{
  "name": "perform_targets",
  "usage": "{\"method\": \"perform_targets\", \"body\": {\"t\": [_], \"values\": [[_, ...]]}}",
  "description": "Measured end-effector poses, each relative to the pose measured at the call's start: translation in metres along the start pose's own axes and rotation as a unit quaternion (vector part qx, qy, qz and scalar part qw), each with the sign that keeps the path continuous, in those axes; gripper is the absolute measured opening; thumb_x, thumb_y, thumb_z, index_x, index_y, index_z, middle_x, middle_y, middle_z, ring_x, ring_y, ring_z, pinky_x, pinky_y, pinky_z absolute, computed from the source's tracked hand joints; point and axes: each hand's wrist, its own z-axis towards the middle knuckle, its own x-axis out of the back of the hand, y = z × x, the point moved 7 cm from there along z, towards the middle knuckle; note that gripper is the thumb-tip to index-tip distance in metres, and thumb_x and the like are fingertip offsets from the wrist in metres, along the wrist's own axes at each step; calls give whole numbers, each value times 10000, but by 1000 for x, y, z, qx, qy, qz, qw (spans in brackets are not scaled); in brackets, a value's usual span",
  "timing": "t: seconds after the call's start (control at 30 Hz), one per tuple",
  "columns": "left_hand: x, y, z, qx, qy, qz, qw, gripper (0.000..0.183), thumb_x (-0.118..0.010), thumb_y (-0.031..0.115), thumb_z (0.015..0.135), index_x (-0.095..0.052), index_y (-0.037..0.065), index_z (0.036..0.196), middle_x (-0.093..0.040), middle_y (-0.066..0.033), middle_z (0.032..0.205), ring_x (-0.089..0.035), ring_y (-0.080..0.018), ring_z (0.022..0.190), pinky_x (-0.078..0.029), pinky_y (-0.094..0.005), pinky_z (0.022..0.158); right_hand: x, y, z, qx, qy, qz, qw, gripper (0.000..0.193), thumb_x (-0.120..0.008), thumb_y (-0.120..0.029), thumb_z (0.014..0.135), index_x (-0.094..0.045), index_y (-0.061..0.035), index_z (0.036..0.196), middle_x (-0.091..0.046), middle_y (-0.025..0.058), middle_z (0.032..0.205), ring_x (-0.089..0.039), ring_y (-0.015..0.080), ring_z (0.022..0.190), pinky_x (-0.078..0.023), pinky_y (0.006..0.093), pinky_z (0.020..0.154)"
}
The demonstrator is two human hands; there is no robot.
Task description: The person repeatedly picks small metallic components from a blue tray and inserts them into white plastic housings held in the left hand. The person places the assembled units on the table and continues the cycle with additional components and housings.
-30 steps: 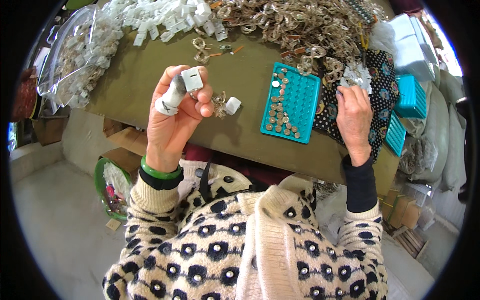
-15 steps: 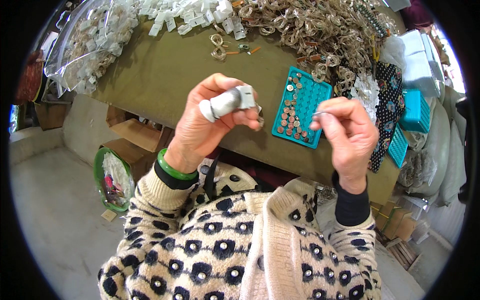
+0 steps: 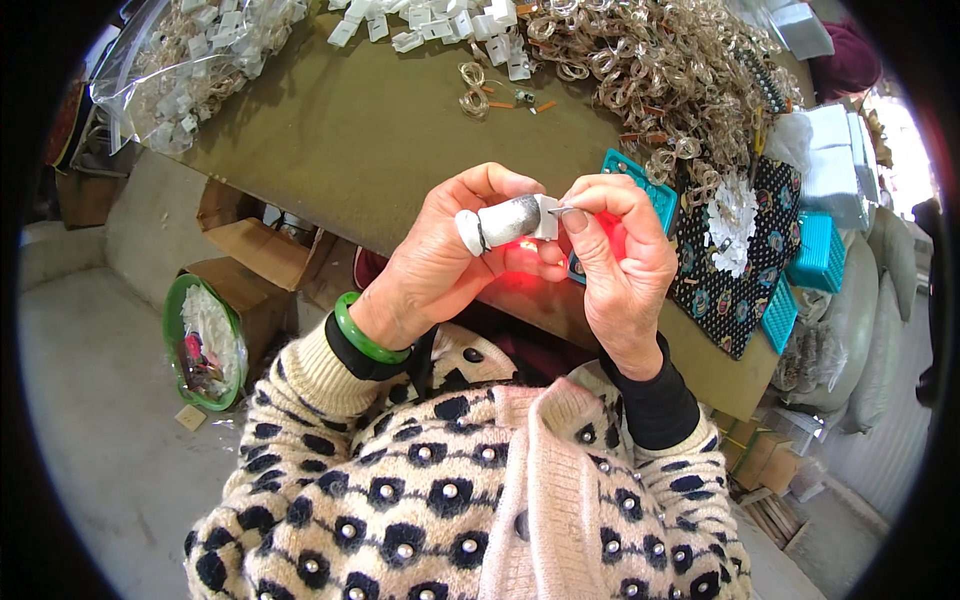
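Note:
Before my chest, my left hand is closed around a small white plastic case. White wrapping, greyed near the tip, covers one of its fingers. My right hand pinches a thin silvery piece between thumb and fingertips, right at the case's side; whether it is partly inside cannot be seen. A red glow lights the fingers below the case. Behind my right hand, a turquoise tray is mostly hidden, along with the round coin-like cells in it.
White cases and a heap of coiled clear wires cover the table's far side. Bagged pieces lie far left. One loose coil sits mid-table. Right are a dotted cloth with white scraps and turquoise trays.
My right hand has moved left from over the tray and brought its silvery piece to the white case. My left hand has shifted slightly right and down. A red glow has appeared.

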Motion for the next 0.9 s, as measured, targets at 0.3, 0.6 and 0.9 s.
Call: {"method": "perform_targets", "body": {"t": [0.3, 0.6, 0.9], "values": [[6, 2, -1, 2, 3, 41, 999, 199, -659, 138, 933, -582, 27, 1079, -673, -159, 972, -712, -262, 796, -634, -402, 705, -5, 6, 1, -15, -37, -17, 999, 97, -656, 34, 860, -601, -11, 926, -596, 68, 896, -577, 166, 793, -470, 272, 704], [5, 2, -3, 10, 22, 103, 994, 178, -660, 129, 927, -589, 21, 1048, -680, -148, 957, -715, -245, 793, -620, -351, 617, -4, -13, 5, 68, -86, -139, 984, 113, -615, 67, 840, -584, -4, 922, -609, 99, 937, -595, 181, 790, -497, 288, 715], [2, 26, -7, 0, 10, 117, 993, 297, -603, 221, 962, -556, 14, 1170, -638, -160, 1113, -676, -244, 899, -577, -296, 604, 10, -5, 34, -20, -157, -140, 977, 48, -629, -35, 866, -616, 11, 875, -611, 63, 825, -598, 137, 746, -477, 272, 696]]}}
